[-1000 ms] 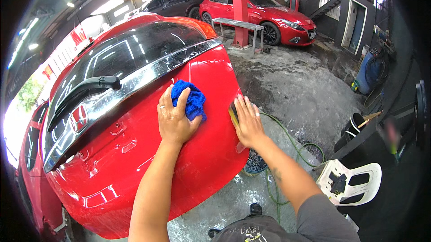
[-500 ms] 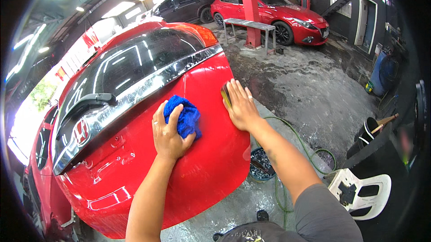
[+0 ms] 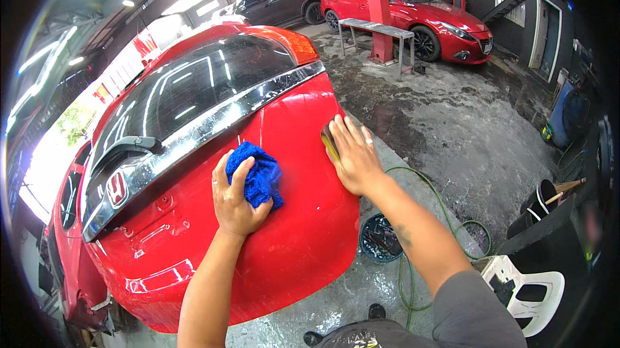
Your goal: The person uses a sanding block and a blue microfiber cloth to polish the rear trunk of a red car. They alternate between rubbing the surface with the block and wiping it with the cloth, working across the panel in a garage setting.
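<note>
A red car tailgate (image 3: 297, 232) fills the middle, with a chrome strip (image 3: 194, 135) under its dark rear window (image 3: 200, 77). On the red panel my left hand (image 3: 237, 203) grips a bunched blue microfibre cloth (image 3: 258, 174), fingers curled over it. Near the panel's right edge my right hand (image 3: 354, 157) presses on a flat yellow and dark pad (image 3: 329, 144). Its fingers stretch over the pad and hide most of it, so its exact kind is unclear. White residue specks the chrome strip and parts of the panel.
A bucket of dark water (image 3: 381, 238) stands on the floor beside the tailgate, by a green hose (image 3: 445, 212). A white plastic chair (image 3: 536, 290) is at lower right. Farther off are a metal bench (image 3: 378, 26), a red post (image 3: 380, 12) and another red car (image 3: 445, 22).
The whole view has shifted slightly. My left hand and the blue cloth have slid a little left across the panel; my right hand stays on the pad near the right edge.
</note>
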The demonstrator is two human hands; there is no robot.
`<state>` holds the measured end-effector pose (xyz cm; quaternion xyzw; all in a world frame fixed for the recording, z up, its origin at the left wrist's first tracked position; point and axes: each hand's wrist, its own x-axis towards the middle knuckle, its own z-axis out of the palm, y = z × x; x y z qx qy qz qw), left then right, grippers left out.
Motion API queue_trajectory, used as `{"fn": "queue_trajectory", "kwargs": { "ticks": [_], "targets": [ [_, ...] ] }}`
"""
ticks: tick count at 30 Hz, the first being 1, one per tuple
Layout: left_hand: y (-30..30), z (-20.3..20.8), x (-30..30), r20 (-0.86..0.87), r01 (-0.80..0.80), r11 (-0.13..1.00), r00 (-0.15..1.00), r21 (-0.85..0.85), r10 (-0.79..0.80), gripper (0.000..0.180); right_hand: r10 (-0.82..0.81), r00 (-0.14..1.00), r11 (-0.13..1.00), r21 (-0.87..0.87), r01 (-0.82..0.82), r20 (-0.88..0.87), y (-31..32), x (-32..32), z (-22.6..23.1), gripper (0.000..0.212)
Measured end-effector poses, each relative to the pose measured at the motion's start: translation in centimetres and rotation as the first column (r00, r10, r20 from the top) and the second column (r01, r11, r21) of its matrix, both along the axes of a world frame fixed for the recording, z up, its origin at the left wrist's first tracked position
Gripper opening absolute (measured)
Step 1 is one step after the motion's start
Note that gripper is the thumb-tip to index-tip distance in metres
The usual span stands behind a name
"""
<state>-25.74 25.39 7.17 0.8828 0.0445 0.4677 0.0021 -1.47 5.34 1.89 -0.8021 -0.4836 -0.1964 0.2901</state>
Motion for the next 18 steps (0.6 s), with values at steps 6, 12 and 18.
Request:
{"fn": "queue_trajectory", "kwargs": {
  "ticks": [6,12,18],
  "targets": [
    [0.3,0.0,-1.0,-0.021,-0.054,0.998,0.998,0.018,0.054,0.082,0.071,0.992,0.983,-0.173,-0.053,0.102,-5.7,-5.8,-3.1,0.079],
    [0.0,0.6,-0.6,-0.046,-0.010,1.000,0.999,0.027,0.011,0.074,0.046,0.998,0.997,-0.060,-0.044,0.038,-1.8,-2.0,-0.9,0.082],
    [-0.2,-0.2,-1.0,-0.052,-0.044,0.999,0.998,0.007,0.045,0.076,0.080,0.996,0.985,-0.155,-0.073,0.040,-4.8,-4.9,-2.9,0.079]
  ]
}}
